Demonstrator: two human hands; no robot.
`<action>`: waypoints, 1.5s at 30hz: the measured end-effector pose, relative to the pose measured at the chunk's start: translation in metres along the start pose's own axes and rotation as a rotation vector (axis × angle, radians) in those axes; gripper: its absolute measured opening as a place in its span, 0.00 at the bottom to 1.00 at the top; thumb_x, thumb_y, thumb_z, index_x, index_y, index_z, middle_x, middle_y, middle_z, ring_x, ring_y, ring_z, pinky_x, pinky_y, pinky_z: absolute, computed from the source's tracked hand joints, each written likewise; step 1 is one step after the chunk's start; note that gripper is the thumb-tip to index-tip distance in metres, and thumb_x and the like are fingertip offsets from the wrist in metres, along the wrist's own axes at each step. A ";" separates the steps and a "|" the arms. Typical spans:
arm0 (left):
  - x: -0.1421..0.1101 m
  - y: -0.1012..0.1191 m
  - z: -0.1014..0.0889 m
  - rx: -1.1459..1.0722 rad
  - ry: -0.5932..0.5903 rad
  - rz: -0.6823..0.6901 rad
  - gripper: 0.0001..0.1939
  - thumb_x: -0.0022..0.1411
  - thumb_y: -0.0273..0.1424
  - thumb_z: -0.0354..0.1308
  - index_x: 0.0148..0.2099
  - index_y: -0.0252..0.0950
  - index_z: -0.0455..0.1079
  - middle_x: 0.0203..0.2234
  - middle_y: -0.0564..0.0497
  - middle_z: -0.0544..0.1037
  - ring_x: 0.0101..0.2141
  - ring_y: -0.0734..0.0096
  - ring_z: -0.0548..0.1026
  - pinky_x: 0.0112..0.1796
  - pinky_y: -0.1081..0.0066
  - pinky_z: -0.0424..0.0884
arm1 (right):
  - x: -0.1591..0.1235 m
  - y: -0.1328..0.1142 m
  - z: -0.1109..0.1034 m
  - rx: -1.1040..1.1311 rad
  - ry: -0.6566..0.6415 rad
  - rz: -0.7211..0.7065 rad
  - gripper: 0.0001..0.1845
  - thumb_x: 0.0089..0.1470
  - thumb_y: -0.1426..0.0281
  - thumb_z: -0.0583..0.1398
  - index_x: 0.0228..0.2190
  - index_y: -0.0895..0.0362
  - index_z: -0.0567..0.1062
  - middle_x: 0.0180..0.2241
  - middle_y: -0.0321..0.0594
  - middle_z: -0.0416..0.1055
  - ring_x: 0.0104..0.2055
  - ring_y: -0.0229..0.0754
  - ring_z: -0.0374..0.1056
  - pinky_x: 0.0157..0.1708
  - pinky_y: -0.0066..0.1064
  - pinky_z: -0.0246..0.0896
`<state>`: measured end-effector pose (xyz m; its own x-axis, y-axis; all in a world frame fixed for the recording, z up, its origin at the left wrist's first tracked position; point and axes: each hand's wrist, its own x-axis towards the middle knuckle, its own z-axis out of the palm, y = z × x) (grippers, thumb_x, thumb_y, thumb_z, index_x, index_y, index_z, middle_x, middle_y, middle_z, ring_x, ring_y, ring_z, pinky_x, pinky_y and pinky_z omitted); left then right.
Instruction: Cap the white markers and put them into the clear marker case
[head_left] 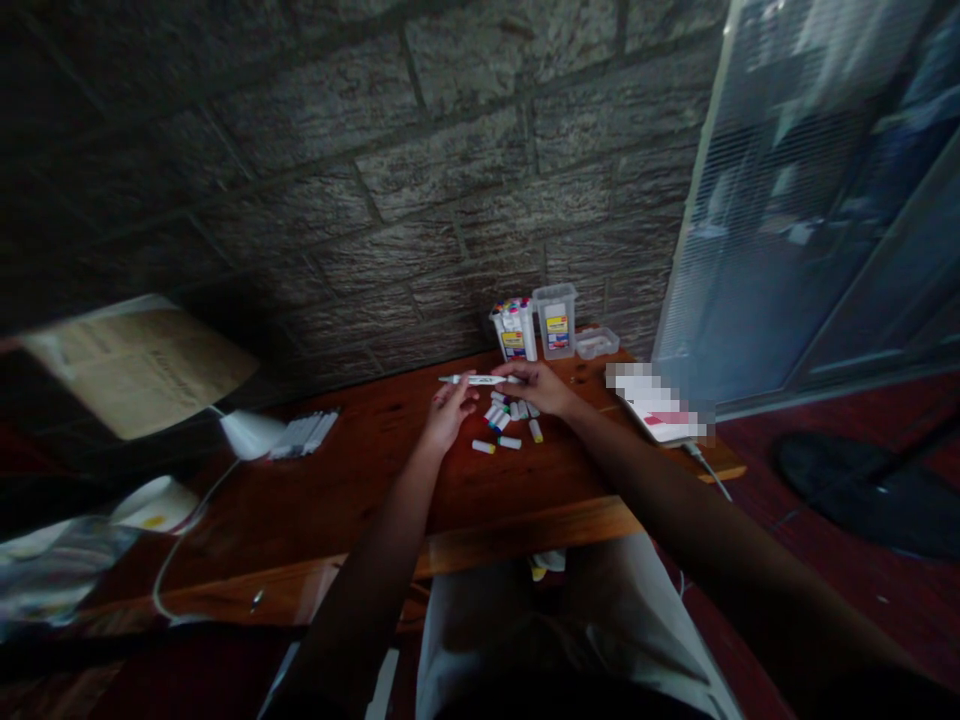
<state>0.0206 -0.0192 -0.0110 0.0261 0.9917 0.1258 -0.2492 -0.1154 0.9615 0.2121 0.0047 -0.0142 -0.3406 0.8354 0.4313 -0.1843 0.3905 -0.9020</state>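
Note:
Between both hands a white marker pen (486, 380) is held level above the table. My left hand (450, 408) pinches it near its left end, where a bare tip points left. The fingers of my right hand (538, 385) are closed round its right end and partly hide it. Below the hands lies a loose pile of white marker caps (501, 415) with coloured ends. A few caps (509, 443) lie apart, nearer the table's front edge.
Against the brick wall stand a clear box full of markers (515, 332), another clear box (555, 322) and a small lid (598, 343). Several uncapped markers (306, 434) lie left, beside a lamp (150, 365) and a paper cup (156, 505). A cable (706, 462) hangs off the right edge.

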 end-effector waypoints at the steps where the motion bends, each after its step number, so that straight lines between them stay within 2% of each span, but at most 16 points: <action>1: 0.000 0.001 0.000 0.001 0.002 -0.011 0.20 0.51 0.44 0.66 0.44 0.39 0.76 0.33 0.50 0.77 0.30 0.77 0.72 0.30 0.78 0.65 | 0.001 0.000 -0.001 0.013 0.003 0.011 0.20 0.41 0.63 0.69 0.37 0.57 0.77 0.37 0.39 0.76 0.37 0.40 0.72 0.41 0.35 0.69; 7: -0.002 0.004 0.002 0.009 -0.006 -0.045 0.19 0.52 0.44 0.66 0.43 0.40 0.75 0.32 0.52 0.77 0.30 0.78 0.72 0.30 0.78 0.64 | 0.001 -0.001 -0.002 0.067 0.032 0.054 0.21 0.37 0.65 0.71 0.36 0.57 0.78 0.37 0.38 0.76 0.38 0.40 0.72 0.42 0.36 0.70; 14: 0.000 0.003 0.002 0.030 0.029 -0.015 0.22 0.50 0.45 0.67 0.44 0.41 0.75 0.35 0.51 0.77 0.31 0.78 0.73 0.30 0.77 0.64 | 0.000 -0.006 -0.001 0.122 0.018 0.082 0.23 0.35 0.66 0.72 0.37 0.57 0.76 0.36 0.37 0.75 0.34 0.38 0.72 0.34 0.30 0.71; 17: 0.002 0.001 0.000 -0.008 0.072 -0.024 0.21 0.46 0.44 0.69 0.40 0.40 0.74 0.36 0.51 0.77 0.30 0.78 0.73 0.31 0.77 0.65 | 0.000 -0.009 0.000 0.131 0.031 0.114 0.23 0.35 0.65 0.72 0.35 0.57 0.76 0.34 0.36 0.75 0.31 0.37 0.72 0.31 0.29 0.71; 21: 0.005 -0.001 -0.003 -0.009 0.103 -0.017 0.19 0.46 0.44 0.69 0.35 0.38 0.71 0.38 0.51 0.78 0.31 0.78 0.73 0.32 0.76 0.65 | 0.000 -0.009 0.000 0.147 0.015 0.135 0.23 0.35 0.64 0.72 0.35 0.57 0.75 0.32 0.37 0.75 0.33 0.39 0.74 0.30 0.29 0.71; 24: 0.007 0.000 -0.007 0.057 0.131 -0.014 0.20 0.48 0.47 0.67 0.36 0.39 0.70 0.40 0.48 0.79 0.33 0.75 0.74 0.33 0.74 0.66 | 0.001 -0.007 0.000 0.145 0.046 0.143 0.25 0.35 0.61 0.72 0.36 0.57 0.73 0.33 0.38 0.75 0.31 0.40 0.74 0.23 0.26 0.67; 27: 0.011 0.000 -0.011 0.082 0.157 0.000 0.19 0.52 0.49 0.63 0.37 0.40 0.69 0.42 0.48 0.79 0.35 0.73 0.75 0.33 0.73 0.67 | 0.003 -0.003 -0.003 0.047 0.113 0.135 0.23 0.40 0.59 0.69 0.38 0.56 0.72 0.34 0.37 0.74 0.23 0.34 0.69 0.16 0.23 0.57; 29: 0.013 -0.001 -0.013 0.072 0.169 0.020 0.18 0.53 0.49 0.62 0.38 0.41 0.70 0.42 0.49 0.78 0.36 0.72 0.75 0.33 0.73 0.66 | 0.005 0.000 -0.006 -0.021 0.176 0.115 0.21 0.44 0.60 0.66 0.39 0.56 0.72 0.35 0.37 0.73 0.22 0.31 0.65 0.18 0.24 0.58; 32: 0.013 -0.001 -0.015 0.001 0.187 0.022 0.15 0.55 0.46 0.63 0.40 0.42 0.71 0.43 0.49 0.78 0.39 0.71 0.76 0.33 0.73 0.66 | 0.007 0.002 -0.010 -0.059 0.227 0.082 0.16 0.48 0.63 0.63 0.39 0.56 0.71 0.38 0.39 0.73 0.29 0.35 0.68 0.28 0.28 0.65; 36: 0.012 0.000 -0.015 -0.102 0.214 -0.017 0.13 0.56 0.39 0.64 0.43 0.43 0.72 0.46 0.49 0.77 0.45 0.68 0.76 0.35 0.74 0.66 | 0.006 0.002 -0.011 -0.085 0.123 0.020 0.14 0.48 0.67 0.61 0.40 0.55 0.72 0.43 0.41 0.73 0.38 0.39 0.70 0.40 0.33 0.67; 38: 0.011 0.000 -0.014 -0.096 0.200 -0.019 0.12 0.58 0.39 0.62 0.44 0.44 0.73 0.49 0.49 0.76 0.49 0.67 0.74 0.37 0.74 0.67 | 0.005 0.001 -0.009 -0.033 0.081 0.016 0.17 0.47 0.67 0.63 0.41 0.54 0.71 0.43 0.41 0.72 0.37 0.39 0.71 0.37 0.32 0.67; 41: 0.010 0.001 -0.014 -0.074 0.170 -0.006 0.10 0.59 0.39 0.61 0.43 0.45 0.73 0.50 0.50 0.76 0.50 0.68 0.74 0.37 0.74 0.67 | 0.003 0.000 -0.006 0.040 0.025 0.051 0.19 0.45 0.64 0.65 0.40 0.54 0.71 0.37 0.38 0.73 0.34 0.38 0.70 0.31 0.30 0.66; 45: 0.009 0.001 -0.014 -0.097 0.114 0.024 0.12 0.59 0.39 0.62 0.45 0.46 0.73 0.50 0.51 0.76 0.51 0.67 0.74 0.38 0.73 0.68 | 0.003 0.000 -0.005 0.014 0.003 0.043 0.21 0.42 0.64 0.68 0.40 0.56 0.75 0.32 0.35 0.72 0.29 0.35 0.67 0.32 0.31 0.65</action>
<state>0.0067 -0.0099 -0.0122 -0.0895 0.9894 0.1142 -0.3412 -0.1382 0.9298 0.2157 0.0092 -0.0133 -0.3458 0.8524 0.3921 -0.1823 0.3489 -0.9192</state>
